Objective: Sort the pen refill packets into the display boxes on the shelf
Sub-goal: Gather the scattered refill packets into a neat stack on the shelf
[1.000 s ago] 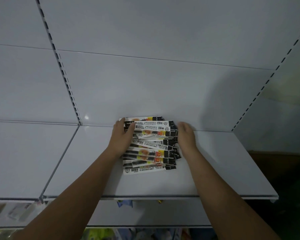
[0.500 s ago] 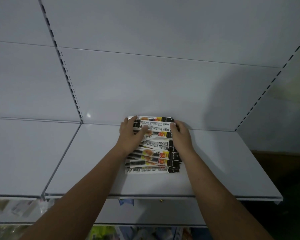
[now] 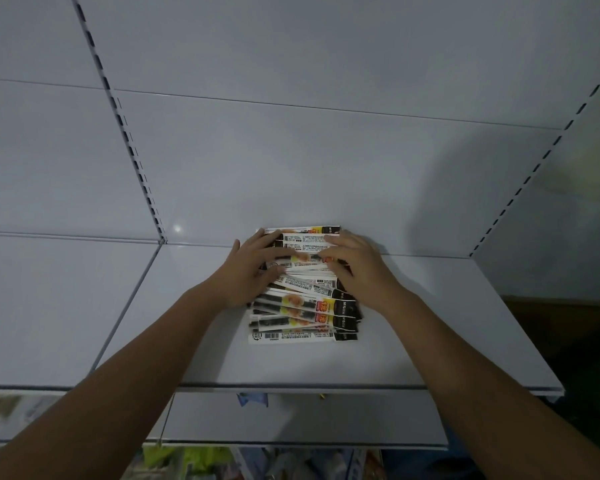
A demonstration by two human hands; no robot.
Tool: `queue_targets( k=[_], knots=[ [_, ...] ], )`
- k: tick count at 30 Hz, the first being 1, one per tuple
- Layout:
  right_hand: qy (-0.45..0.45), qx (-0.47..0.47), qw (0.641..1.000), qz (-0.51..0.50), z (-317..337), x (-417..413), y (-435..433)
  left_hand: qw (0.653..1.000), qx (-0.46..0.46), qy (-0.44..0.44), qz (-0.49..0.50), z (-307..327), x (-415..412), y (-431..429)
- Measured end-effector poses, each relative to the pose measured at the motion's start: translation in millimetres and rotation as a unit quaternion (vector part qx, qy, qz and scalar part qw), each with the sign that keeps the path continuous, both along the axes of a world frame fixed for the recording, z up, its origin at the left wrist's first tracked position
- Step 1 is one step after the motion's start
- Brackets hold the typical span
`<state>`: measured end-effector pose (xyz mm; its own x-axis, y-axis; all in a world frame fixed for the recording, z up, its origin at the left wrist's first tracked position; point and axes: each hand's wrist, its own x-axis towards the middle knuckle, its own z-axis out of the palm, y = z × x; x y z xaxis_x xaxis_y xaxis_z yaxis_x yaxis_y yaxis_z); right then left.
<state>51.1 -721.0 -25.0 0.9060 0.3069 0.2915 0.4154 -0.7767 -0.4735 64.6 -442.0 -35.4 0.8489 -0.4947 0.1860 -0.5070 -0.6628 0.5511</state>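
Several pen refill packets (image 3: 302, 308), long white, yellow and black strips, lie overlapped in a pile on the white shelf (image 3: 413, 341), reaching back to the rear wall. My left hand (image 3: 253, 268) lies flat on the pile's left side, fingers spread over the far packets. My right hand (image 3: 354, 261) lies on the right side, its fingers stretched across the upper packets toward the left hand. Both hands press down on the far part of the pile; the packets under them are partly hidden. No display box shows.
The shelf's front edge (image 3: 326, 389) runs across below the pile. A slotted upright (image 3: 132, 147) divides the back wall at left, another (image 3: 534, 168) at right. A lower shelf (image 3: 291, 420) and blurred coloured goods (image 3: 194, 462) show beneath.
Both hands moved from the pile's sides inward and farther back, onto the top packets; the fingertips came nearly together. The far packets shifted toward the back wall.
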Motion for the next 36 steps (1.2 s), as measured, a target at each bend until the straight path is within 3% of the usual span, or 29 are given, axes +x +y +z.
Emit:
queue_targets(
  k=[4,6,8,10,13,21,27,31,36],
  knots=[
    [0.010,-0.082,0.992,0.093,7.4,-44.3,10.7,0.998,0.015,-0.057,-0.024,12.8,-29.8,6.1],
    [-0.010,-0.164,0.974,0.157,-6.1,-65.7,14.4,0.992,0.077,-0.080,-0.067,11.9,-56.9,7.5],
    [-0.018,-0.179,0.969,0.171,-20.9,-71.1,13.3,0.977,0.173,-0.088,-0.085,0.8,-74.3,9.2],
    [-0.037,-0.157,0.973,0.167,-26.3,-63.3,8.4,0.972,0.204,-0.089,-0.075,-12.3,-72.0,11.1],
    [-0.080,-0.137,0.976,0.149,-24.8,-44.1,5.8,0.975,0.175,-0.128,-0.045,-16.7,-49.9,16.8],
    [-0.046,-0.104,0.991,0.069,-14.0,-38.8,19.4,0.985,0.082,-0.146,-0.038,-9.5,-33.0,20.7],
    [-0.028,-0.143,0.988,0.058,-15.5,-50.3,10.9,0.978,0.153,-0.139,-0.009,-5.2,-46.0,10.0],
    [0.028,-0.175,0.984,-0.005,-4.1,-17.4,10.2,0.975,0.195,-0.105,0.030,-1.3,-19.2,-2.1],
    [0.044,-0.218,0.975,-0.009,7.9,13.9,12.1,0.969,0.220,-0.111,0.034,2.5,9.5,-6.5]
  ],
)
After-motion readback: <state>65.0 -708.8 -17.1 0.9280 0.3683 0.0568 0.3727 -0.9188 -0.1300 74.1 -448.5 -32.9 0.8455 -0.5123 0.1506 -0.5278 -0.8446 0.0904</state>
